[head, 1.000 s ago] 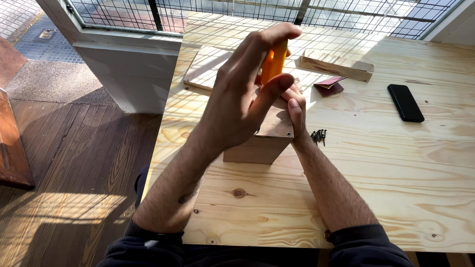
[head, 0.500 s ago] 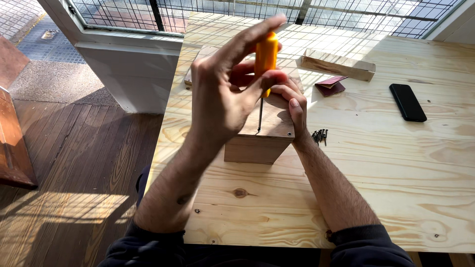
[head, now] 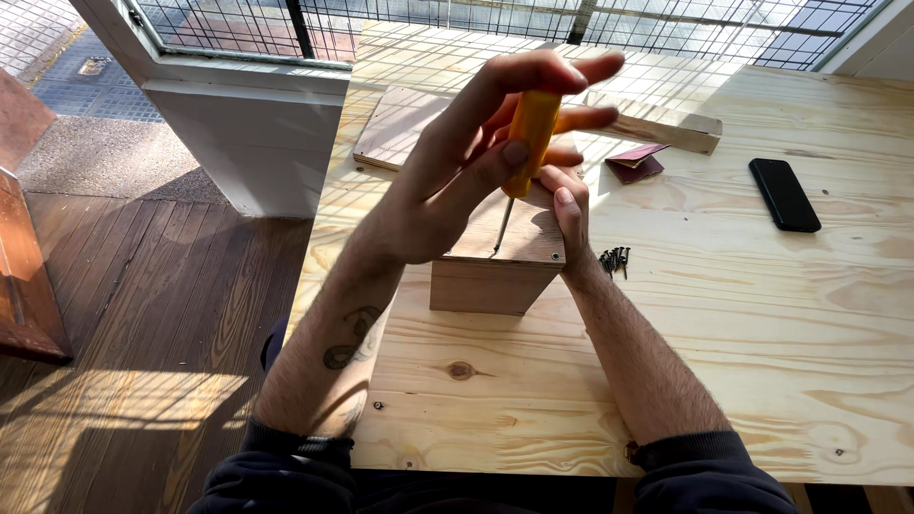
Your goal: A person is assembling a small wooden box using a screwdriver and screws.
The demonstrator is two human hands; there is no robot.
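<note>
Between both hands: wooden box (head: 495,276) on table (head: 762,362) | left hand (head: 457,181) wraps orange screwdriver (head: 529,138), tip on box top | right hand (head: 568,205) pinches shaft low | risk: tip may slip toward right fingers; loose screws (head: 614,259) beside right wrist may scatter.

From my remote station I recorded a pale pine worktable (head: 762,314) with visible knots and screw heads in its top. Strong sunlight fell across it, casting a grid of shadow from the wire-mesh window (head: 495,24) along the far edge. A white-painted frame and sill (head: 252,90) bordered that window on the left, with a white wall panel (head: 243,157) beneath. The floor (head: 143,314) was dark brown timber boarding, sunlit in a patch at lower left. A reddish-brown wooden piece of furniture (head: 24,238) stood at the left margin.
</note>
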